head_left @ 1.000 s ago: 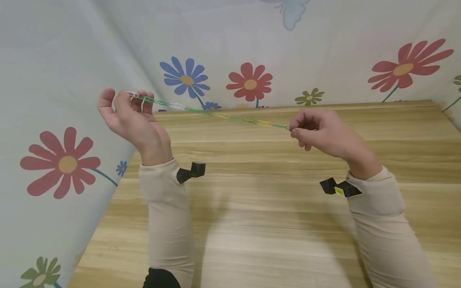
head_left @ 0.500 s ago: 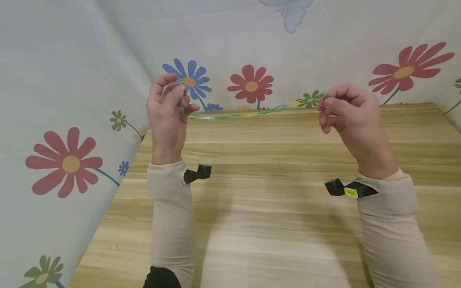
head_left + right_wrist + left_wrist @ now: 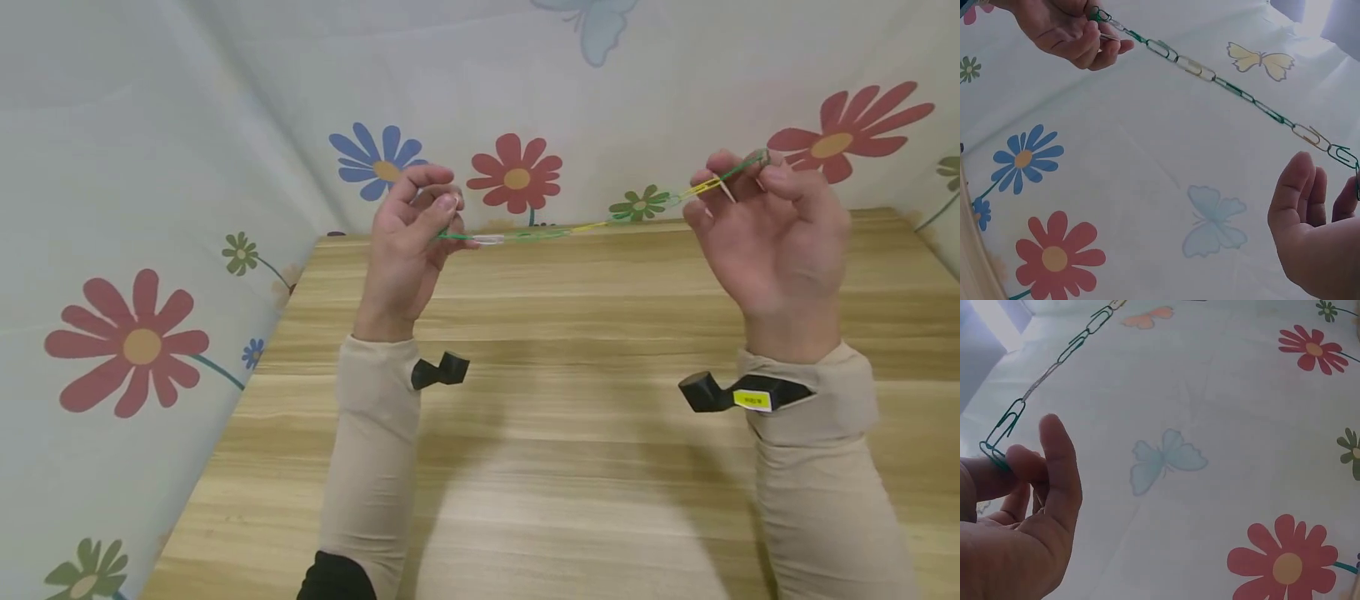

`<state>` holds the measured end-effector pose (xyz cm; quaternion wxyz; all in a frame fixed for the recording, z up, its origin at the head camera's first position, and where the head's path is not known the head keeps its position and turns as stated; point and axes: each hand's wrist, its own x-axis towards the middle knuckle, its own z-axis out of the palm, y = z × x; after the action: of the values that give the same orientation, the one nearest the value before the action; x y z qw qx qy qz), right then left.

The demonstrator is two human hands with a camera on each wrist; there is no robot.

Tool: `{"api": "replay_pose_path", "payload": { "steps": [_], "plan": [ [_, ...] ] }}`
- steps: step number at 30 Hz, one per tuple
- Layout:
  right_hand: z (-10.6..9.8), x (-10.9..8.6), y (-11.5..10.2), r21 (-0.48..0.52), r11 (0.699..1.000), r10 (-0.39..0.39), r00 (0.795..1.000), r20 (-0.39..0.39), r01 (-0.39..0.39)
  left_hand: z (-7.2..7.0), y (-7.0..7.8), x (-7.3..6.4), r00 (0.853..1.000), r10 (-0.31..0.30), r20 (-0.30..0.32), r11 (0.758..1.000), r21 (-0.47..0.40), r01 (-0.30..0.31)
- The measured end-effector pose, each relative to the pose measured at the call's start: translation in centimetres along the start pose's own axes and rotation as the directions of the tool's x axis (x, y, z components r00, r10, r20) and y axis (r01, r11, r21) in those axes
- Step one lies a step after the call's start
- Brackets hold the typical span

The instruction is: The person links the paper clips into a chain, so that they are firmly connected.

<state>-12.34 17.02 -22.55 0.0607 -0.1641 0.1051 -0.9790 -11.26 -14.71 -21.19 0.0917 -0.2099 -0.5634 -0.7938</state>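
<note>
A chain of linked paper clips (image 3: 487,239) in green, white and yellow spans the gap between my two hands, above the tabletop. My left hand (image 3: 408,242) pinches its left end between thumb and finger; in the left wrist view a green clip (image 3: 1005,422) leads up from those fingertips. At the other end, my right hand (image 3: 780,242) turns its palm toward me and pinches a green clip between thumb and forefinger, its other fingers loosely raised behind a yellow clip (image 3: 705,187). The right wrist view shows the chain (image 3: 1235,90) as a slanting line from hand to hand.
Below the hands lies a wood-grain tabletop (image 3: 570,375). A white cloth with printed flowers (image 3: 142,346) hangs at the back and along the left side. Small black cameras (image 3: 441,371) sit on both wrists.
Both hands have moved right. My right hand has risen and rolled palm toward me, lifting its chain end; my left hand has turned more upright. The chain went from straight to slightly sagging.
</note>
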Motion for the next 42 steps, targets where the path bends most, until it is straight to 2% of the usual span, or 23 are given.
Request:
{"api": "replay_pose_path", "payload": {
  "steps": [3,5,8,11,12,14,15,16,18,20,22,25,30,32,33,38,42],
  "plan": [
    [0.3,0.1,0.8,-0.008,1.0,0.011,0.999,0.03,-0.011,0.2,-0.2,-0.2,0.999,0.032,0.01,0.997,0.066,-0.033],
    [0.4,0.2,1.5,-0.084,0.996,0.017,0.996,0.09,-0.01,0.4,-0.4,-0.3,0.999,0.035,0.02,0.994,0.099,-0.037],
    [0.6,0.0,2.9,-0.162,0.987,0.052,0.981,0.19,-0.021,0.9,-0.6,-0.5,1.0,0.005,0.031,0.995,0.098,-0.008],
    [0.8,-0.4,4.2,-0.235,0.971,0.099,0.969,0.227,-0.044,1.5,-1.0,-0.7,0.999,-0.018,0.049,0.998,0.068,0.015],
    [0.9,-0.5,4.6,-0.285,0.958,0.112,0.966,0.231,-0.043,1.8,-1.1,-0.7,0.998,-0.02,0.057,0.998,0.058,0.017],
    [1.1,-0.9,5.3,-0.427,0.904,0.123,0.97,0.209,-0.023,2.3,-1.4,-0.8,0.997,-0.02,0.073,0.999,0.041,0.017],
    [1.2,-1.0,5.7,-0.51,0.86,0.119,0.974,0.193,-0.004,2.6,-1.5,-0.8,0.997,-0.022,0.079,0.999,0.032,0.02],
    [1.3,-1.2,5.9,-0.593,0.805,0.111,0.978,0.177,0.016,2.9,-1.6,-0.9,0.996,-0.023,0.082,0.999,0.025,0.021],
    [1.5,-1.4,6.4,-0.736,0.674,0.081,0.985,0.149,0.056,3.4,-1.8,-1.0,0.997,-0.027,0.079,0.999,0.023,0.026],
    [1.7,-1.6,6.6,-0.822,0.564,0.056,0.99,0.133,0.079,4.0,-1.9,-1.2,0.997,-0.031,0.068,0.999,0.035,0.028],
    [1.8,-1.8,6.8,-0.874,0.473,0.036,0.989,0.142,0.109,4.5,-1.9,-1.3,0.998,-0.027,0.053,0.998,0.056,0.024],
    [1.8,-1.9,7.0,-0.907,0.381,0.012,0.98,0.198,0.179,5.1,-1.8,-1.4,0.999,-0.014,0.04,0.994,0.106,0.01],
    [1.8,-2.1,7.5,-0.925,0.216,-0.038,0.949,0.313,0.314,5.9,-1.5,-1.6,0.999,0.023,0.047,0.977,0.211,-0.032],
    [1.9,-2.2,7.7,-0.929,0.162,-0.056,0.943,0.329,0.333,6.1,-1.4,-1.7,0.998,0.03,0.058,0.97,0.24,-0.043],
    [1.9,-2.3,7.8,-0.93,0.145,-0.064,0.942,0.331,0.337,6.2,-1.4,-1.8,0.997,0.031,0.065,0.967,0.251,-0.046],
    [2.0,-2.5,8.0,-0.931,0.087,-0.076,0.934,0.349,0.355,6.6,-1.1,-1.9,0.997,0.003,0.081,0.963,0.269,-0.025],
    [2.1,-2.7,8.2,-0.921,0.046,-0.077,0.92,0.384,0.388,6.6,-1.1,-1.9,0.997,-0.016,0.075,0.955,0.297,-0.007]
  ]
}}
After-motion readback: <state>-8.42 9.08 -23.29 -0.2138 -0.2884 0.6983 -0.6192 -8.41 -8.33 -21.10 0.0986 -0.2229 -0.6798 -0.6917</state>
